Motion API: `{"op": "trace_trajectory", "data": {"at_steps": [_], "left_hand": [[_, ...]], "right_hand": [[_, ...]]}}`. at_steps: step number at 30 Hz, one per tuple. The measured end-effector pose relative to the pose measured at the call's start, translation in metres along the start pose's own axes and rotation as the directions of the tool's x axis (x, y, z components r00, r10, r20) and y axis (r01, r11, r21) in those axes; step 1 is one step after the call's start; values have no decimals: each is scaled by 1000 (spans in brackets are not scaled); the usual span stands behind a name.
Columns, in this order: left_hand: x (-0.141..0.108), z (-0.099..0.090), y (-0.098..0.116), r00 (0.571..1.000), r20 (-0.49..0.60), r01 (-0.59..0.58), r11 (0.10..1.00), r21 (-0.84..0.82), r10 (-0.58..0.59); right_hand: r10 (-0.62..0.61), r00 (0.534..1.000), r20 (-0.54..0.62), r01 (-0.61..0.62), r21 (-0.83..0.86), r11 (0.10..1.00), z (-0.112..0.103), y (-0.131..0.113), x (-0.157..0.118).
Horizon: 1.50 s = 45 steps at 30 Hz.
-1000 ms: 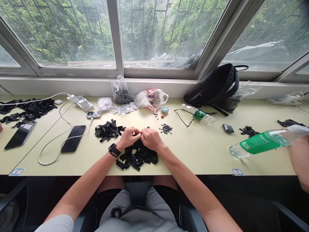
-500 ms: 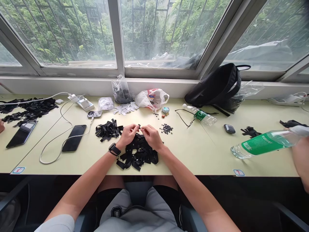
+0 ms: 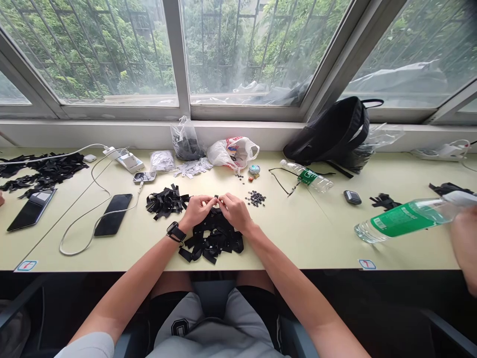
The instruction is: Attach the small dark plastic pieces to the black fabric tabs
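Note:
My left hand [image 3: 198, 210] and my right hand [image 3: 235, 211] meet fingertip to fingertip, both closed in a pinch. Between them a small black strip [image 3: 216, 197] shows only in part; the fingers cover the rest. Right beneath my hands lies a heap of black strips [image 3: 216, 241], some with small shiny spots. A second pile of black strips [image 3: 167, 202] is to the left of my left hand. Small black round pieces, perhaps snaps or buttons [image 3: 256, 199], are scattered to the right of my right hand.
Behind my hands are a white plastic bag [image 3: 227, 153], a clear bag [image 3: 185, 141] and white pieces [image 3: 194, 168]. A cabled phone [image 3: 114, 215] lies left; glasses [image 3: 288, 191], a bottle [image 3: 311, 178] and an earbud case [image 3: 352, 197] right. Another person's hand [image 3: 464, 238] is beside a large bottle [image 3: 402, 219].
My fingertips have drawn closer together around the black strip, and less of it shows. The view has shifted very slightly. The piles look the same.

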<state>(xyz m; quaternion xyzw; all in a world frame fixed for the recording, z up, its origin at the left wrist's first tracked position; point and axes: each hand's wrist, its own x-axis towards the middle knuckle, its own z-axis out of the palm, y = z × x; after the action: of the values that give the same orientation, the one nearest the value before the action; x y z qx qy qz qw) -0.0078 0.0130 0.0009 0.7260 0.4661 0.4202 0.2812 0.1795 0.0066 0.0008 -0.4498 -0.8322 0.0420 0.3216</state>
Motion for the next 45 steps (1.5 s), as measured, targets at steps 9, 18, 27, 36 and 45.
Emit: {"op": "trace_trajectory", "data": {"at_steps": [9, 18, 27, 36, 45], "left_hand": [[7, -41, -3, 792, -601, 200, 887, 416, 103], [1, -23, 2, 992, 30, -126, 951, 283, 122], [-2, -16, -3, 978, 172, -155, 967, 201, 120], [5, -15, -11, 995, 91, -44, 999, -23, 46], [-1, -12, -8, 981, 168, -93, 995, -24, 96]], "right_hand": [[298, 952, -72, -304, -116, 945, -33, 56, 4], [539, 840, -60, -536, -244, 808, -44, 84, -3], [559, 828, -44, -547, -279, 789, -46, 83, -4], [555, 831, -37, -545, -253, 799, -46, 82, -4], [507, 857, -95, -515, -205, 832, -47, 69, 1]]}}
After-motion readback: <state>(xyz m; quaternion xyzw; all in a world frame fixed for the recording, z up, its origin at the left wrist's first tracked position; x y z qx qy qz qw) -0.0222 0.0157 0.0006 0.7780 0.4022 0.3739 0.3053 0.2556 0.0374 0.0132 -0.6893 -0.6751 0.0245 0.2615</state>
